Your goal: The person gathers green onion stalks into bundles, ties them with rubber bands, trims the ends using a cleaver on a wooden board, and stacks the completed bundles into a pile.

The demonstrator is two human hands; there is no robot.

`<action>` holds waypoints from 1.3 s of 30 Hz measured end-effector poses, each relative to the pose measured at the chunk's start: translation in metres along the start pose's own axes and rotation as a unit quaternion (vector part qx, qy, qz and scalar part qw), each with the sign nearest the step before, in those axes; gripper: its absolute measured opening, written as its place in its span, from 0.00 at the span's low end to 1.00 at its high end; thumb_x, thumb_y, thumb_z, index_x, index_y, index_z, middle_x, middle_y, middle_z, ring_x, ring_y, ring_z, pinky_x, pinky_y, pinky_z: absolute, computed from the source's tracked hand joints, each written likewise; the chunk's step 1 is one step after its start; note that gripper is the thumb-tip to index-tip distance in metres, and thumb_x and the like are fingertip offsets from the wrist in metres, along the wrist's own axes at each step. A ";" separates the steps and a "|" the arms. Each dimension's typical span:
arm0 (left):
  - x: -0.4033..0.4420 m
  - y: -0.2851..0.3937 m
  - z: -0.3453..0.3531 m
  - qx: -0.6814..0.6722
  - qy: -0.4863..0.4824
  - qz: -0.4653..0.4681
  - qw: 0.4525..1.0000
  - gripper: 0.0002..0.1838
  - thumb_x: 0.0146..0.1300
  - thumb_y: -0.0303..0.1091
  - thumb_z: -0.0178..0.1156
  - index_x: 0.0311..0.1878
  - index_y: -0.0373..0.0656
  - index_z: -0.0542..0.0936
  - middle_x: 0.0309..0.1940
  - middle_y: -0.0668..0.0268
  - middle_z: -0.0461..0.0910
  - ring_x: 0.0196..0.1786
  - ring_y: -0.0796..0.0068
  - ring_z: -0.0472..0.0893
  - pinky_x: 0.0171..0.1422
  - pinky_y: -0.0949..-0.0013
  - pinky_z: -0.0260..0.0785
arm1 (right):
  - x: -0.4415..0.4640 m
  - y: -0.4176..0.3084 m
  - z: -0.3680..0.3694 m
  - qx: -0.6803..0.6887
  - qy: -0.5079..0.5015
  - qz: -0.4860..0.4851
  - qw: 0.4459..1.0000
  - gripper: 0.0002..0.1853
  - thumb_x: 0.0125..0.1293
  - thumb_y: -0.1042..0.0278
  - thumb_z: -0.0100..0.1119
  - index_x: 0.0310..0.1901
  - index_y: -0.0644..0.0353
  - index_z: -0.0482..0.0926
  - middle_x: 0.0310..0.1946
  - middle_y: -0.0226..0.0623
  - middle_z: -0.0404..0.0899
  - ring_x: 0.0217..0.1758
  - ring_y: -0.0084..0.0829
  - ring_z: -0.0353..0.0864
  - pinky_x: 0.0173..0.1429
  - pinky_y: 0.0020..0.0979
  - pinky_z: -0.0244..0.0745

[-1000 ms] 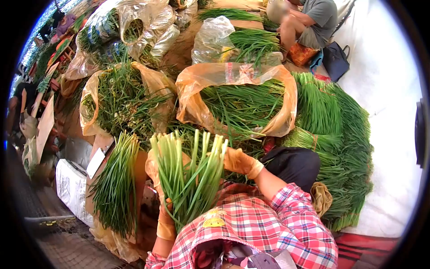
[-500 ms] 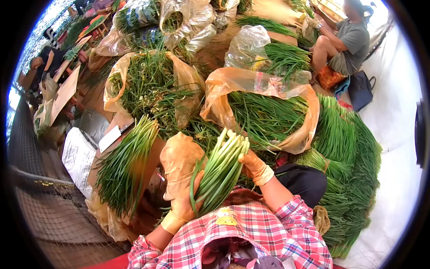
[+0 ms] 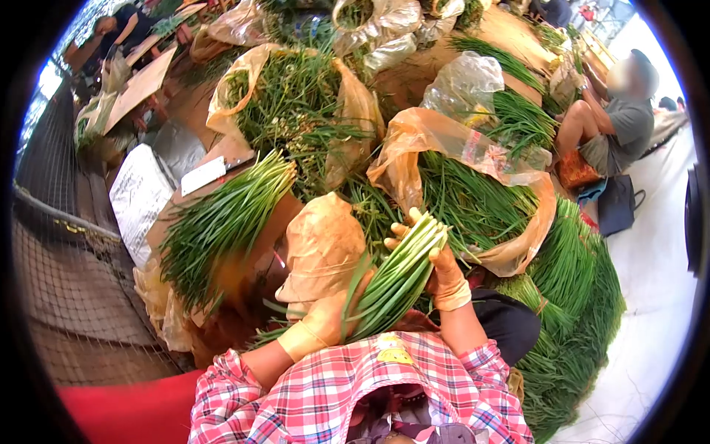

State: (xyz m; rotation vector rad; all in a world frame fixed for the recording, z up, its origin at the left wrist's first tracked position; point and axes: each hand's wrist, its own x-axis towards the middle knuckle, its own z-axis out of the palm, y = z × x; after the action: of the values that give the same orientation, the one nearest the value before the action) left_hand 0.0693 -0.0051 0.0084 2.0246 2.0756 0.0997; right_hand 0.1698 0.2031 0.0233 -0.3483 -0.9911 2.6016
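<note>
Just on the near side of the orange plastic bag (image 3: pixel 546 214), the bunch of green stalks (image 3: pixel 392 293) sits clamped in the left hand (image 3: pixel 324 325) while the right hand (image 3: pixel 450 283) surrounds its pale ends, how tightly I cannot tell, seemingly evening them, which calls for light pressure.

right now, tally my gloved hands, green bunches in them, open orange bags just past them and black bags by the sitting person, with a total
gloved hands, left hand and right hand: 2
bunch: 1
orange bags, left bag and right bag: 2
black bag: 1
total: 6
</note>
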 end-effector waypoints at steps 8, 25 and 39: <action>0.003 0.011 -0.036 -0.174 -0.104 -0.115 0.973 0.38 0.60 0.41 0.52 0.69 0.33 0.52 0.53 0.45 0.71 0.37 0.56 0.82 0.33 0.60 0.75 | 0.009 0.009 -0.003 -0.032 0.105 0.061 0.992 0.32 0.53 0.69 0.67 0.59 0.61 0.66 0.34 0.35 0.78 0.39 0.35 0.81 0.53 0.49 0.77; 0.023 -0.077 -0.060 0.021 0.088 0.025 0.996 0.13 0.47 0.36 0.60 0.34 0.38 0.78 0.29 0.52 0.78 0.31 0.52 0.79 0.37 0.57 0.71 | -0.061 -0.223 0.082 -0.443 0.078 -0.320 0.834 0.32 0.57 0.67 0.57 0.62 0.65 0.59 0.31 0.29 0.64 0.36 0.24 0.66 0.54 0.33 0.65; 0.002 -0.080 -0.138 -0.194 0.493 -0.049 0.846 0.47 0.41 0.37 0.73 0.66 0.43 0.60 0.62 0.52 0.66 0.64 0.48 0.66 0.68 0.55 0.60 | 0.030 -0.248 0.175 -0.410 0.015 -0.359 0.838 0.37 0.54 0.45 0.49 0.62 0.62 0.64 0.49 0.41 0.73 0.43 0.29 0.75 0.48 0.33 0.73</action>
State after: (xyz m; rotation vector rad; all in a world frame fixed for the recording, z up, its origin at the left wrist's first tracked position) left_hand -0.0386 0.0098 0.1244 1.7323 2.3308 1.7044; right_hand 0.1375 0.2845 0.3159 -0.1488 -1.7723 1.4062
